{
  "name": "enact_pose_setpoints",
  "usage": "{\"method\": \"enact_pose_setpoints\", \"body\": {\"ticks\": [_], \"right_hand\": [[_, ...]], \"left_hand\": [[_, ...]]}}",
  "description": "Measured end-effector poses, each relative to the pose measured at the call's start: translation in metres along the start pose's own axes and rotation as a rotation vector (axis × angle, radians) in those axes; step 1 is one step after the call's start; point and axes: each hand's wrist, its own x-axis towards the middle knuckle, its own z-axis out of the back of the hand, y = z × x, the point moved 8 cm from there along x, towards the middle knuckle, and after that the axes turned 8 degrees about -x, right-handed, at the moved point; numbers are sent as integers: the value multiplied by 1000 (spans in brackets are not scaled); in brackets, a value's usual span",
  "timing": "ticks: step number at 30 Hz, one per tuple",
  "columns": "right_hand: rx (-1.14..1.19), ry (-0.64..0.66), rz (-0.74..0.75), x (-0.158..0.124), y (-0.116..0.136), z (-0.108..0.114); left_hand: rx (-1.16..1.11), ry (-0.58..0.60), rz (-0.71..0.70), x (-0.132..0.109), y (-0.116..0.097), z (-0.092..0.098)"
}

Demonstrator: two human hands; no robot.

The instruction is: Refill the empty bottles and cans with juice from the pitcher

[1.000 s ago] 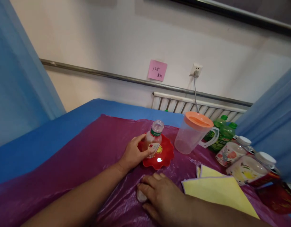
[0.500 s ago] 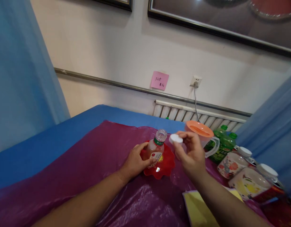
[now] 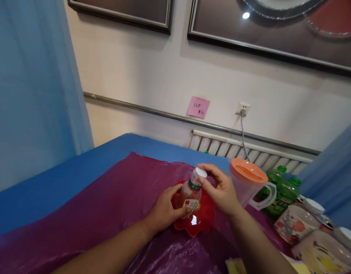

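A small clear bottle (image 3: 192, 192) with a green and red label stands tilted on a red scalloped plate (image 3: 202, 220). My left hand (image 3: 164, 211) is wrapped round the bottle's lower body. My right hand (image 3: 219, 188) pinches a white cap (image 3: 201, 172) with thumb and fingers and holds it on the bottle's mouth. Both forearms reach in from the bottom edge over a purple plastic sheet (image 3: 101, 213).
To the right stand a clear jug with an orange lid (image 3: 248, 179), green bottles (image 3: 284, 188) and two printed jars with white lids (image 3: 295, 224). A yellow cloth corner (image 3: 235, 266) shows at the bottom. Blue curtains (image 3: 32, 91) hang on both sides; a radiator runs along the wall.
My right hand picked the white cap up from the sheet, raised it and brought it onto the bottle's mouth. The left hand kept its hold. The view tilted upward.
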Motion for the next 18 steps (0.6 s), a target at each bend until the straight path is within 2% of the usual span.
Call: {"method": "enact_pose_setpoints", "body": {"ticks": [9, 13, 18], "right_hand": [[-33, -6, 149, -5, 13, 3], [-46, 24, 153, -6, 15, 1], [-36, -24, 108, -7, 11, 0]], "left_hand": [[17, 27, -17, 0, -4, -4], [43, 40, -45, -1, -4, -4], [44, 40, -50, -2, -5, -4]]}}
